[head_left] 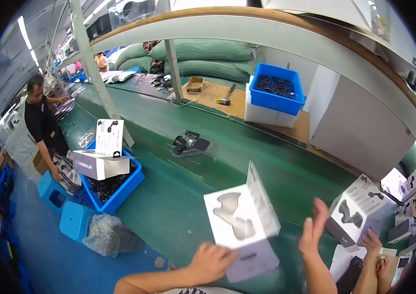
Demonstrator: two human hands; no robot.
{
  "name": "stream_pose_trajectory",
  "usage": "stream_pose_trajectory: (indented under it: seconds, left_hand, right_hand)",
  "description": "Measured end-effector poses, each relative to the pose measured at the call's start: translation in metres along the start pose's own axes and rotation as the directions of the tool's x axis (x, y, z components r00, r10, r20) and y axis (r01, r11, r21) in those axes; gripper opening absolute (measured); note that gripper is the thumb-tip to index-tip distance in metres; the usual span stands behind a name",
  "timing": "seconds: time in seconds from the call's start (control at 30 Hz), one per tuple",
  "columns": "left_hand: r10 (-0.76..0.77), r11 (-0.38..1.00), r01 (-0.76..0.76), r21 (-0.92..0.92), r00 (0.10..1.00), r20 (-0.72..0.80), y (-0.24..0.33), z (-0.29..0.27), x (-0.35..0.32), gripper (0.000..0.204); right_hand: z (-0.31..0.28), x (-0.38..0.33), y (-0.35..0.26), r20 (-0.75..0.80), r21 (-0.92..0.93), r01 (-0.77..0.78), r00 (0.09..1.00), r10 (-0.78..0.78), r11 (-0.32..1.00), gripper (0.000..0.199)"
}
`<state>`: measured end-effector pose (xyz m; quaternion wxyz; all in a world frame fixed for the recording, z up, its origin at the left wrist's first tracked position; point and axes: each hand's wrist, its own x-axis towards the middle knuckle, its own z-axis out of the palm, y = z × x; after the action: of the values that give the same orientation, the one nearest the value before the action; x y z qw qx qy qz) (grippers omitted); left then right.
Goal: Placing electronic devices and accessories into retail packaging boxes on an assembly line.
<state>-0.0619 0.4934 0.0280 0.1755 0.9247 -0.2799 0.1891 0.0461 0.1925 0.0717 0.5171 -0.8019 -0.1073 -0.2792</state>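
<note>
In front of me on the green surface stands an open white box (213, 208) with a shaped cutout in its face. Its clear-windowed flap (263, 201) sticks up, and a grey-purple flap (254, 264) hangs toward me. My left hand (212, 263) has curled fingers gripping the box at its near left edge. To the right of the box, my right hand (314, 229) is raised, fingers stretched and apart, holding nothing. Farther off lies a black device in a clear plastic tray (190, 143).
At the right, another person's hand (372, 242) holds a similar box (347, 219). Left stands a blue bin (139, 177) of black parts with boxes (101, 165) on top. A co-worker (43, 117) is beyond blue stools (74, 221). Another blue bin (276, 83) sits across the belt.
</note>
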Motion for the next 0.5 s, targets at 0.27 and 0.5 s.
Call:
stream_pose_trajectory:
  seconds: [0.27, 0.5]
  left_hand:
    - [-0.14, 0.96, 0.164, -0.228, 0.983, 0.119, -0.014, -0.019, -0.088, 0.048]
    - [-0.169, 0.978, 0.157, -0.14, 0.982, -0.084, -0.043, -0.01, -0.111, 0.046]
  right_hand:
    - [0.159, -0.014, -0.008, 0.909, 0.271, -0.65, 0.416, 0.033, 0.71, 0.054]
    - [0.291, 0.138, 0.09, 0.636, 0.003, -0.634, 0.598, 0.487, 0.773, 0.061]
